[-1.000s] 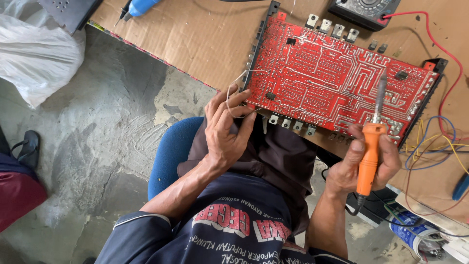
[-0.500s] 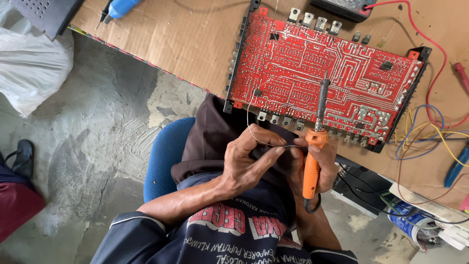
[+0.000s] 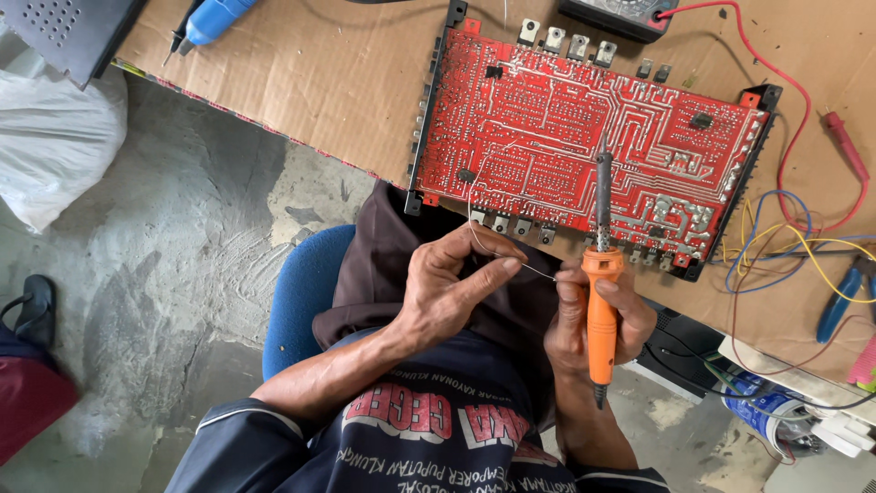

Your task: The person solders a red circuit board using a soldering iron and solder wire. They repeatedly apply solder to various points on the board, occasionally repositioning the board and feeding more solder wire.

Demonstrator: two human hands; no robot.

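A large red circuit board (image 3: 584,146) lies solder side up on a cardboard-covered bench (image 3: 301,82). My right hand (image 3: 598,319) grips an orange-handled soldering iron (image 3: 600,301), its dark tip pointing up over the board's near edge. My left hand (image 3: 452,288) pinches a thin strand of solder wire (image 3: 497,246) that loops up toward the board and runs across to my right hand's fingers. Both hands hover over my lap, just in front of the board.
A blue stool (image 3: 301,292) is under me. Coloured wires (image 3: 785,246) and blue-handled pliers (image 3: 839,306) lie right of the board, a red probe (image 3: 844,151) beyond. A blue tool (image 3: 210,18) and a white plastic bag (image 3: 50,137) sit at the left, on a concrete floor.
My left hand left the board's corner and came down to the lap with the solder wire. My right hand moved the soldering iron left to meet it.
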